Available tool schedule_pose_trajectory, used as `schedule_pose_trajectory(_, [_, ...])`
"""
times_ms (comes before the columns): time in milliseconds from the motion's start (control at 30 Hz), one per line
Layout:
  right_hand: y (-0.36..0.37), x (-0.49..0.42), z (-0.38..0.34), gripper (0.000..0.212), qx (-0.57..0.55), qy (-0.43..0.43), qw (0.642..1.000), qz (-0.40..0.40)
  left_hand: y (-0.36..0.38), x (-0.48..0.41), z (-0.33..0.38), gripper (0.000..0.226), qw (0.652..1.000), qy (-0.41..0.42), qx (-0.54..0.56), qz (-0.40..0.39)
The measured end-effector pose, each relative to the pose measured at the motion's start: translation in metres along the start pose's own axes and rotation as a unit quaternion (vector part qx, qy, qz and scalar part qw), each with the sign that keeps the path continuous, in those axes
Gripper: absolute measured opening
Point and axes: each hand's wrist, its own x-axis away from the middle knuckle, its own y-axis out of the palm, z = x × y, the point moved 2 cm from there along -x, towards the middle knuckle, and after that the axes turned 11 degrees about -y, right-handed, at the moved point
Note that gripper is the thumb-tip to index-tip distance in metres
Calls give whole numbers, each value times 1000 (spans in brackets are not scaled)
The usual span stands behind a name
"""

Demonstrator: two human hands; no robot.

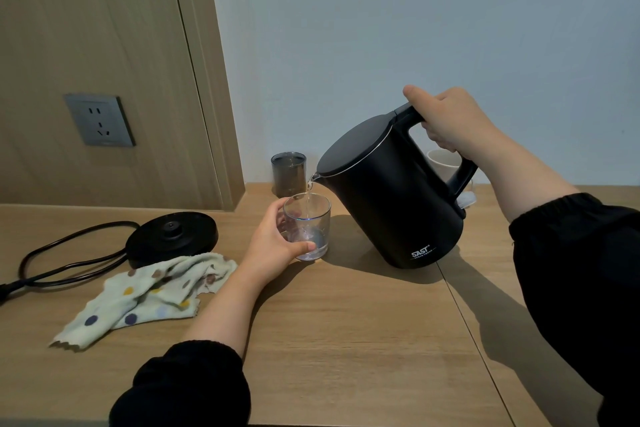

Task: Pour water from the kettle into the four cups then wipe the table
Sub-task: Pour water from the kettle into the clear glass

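Left to right on the bench (346, 340): the soft spotted cloth (149, 291) lies crumpled; our left hand (277, 243) wraps the clear cup (310, 225), smooth and breakable, best steadied low on its wall. The tilted black kettle (391, 198), which we judge rigid and heavy with water, pours into it, our right hand (446, 118) clasping its handle.

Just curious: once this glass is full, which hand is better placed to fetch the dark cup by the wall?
Probably the left hand. It holds the clear glass, and the dark cup stands just behind that. The right hand grips the kettle by its handle, tilted mid-pour.
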Motion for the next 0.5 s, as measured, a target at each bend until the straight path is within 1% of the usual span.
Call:
schedule_pose_trajectory(133, [-1,0,0,52,0,1,1000,1,-1,-1,-1,87,1000,-3,-1,5])
schedule_pose_trajectory(300, [0,1,-2,53,4,0,1000,-3,-1,-1,-1,84,1000,-1,5,6])
schedule_pose_trajectory(500, [1,1,-3,51,13,-2,1000,0,-3,-1,-1,86,1000,-2,6,-8])
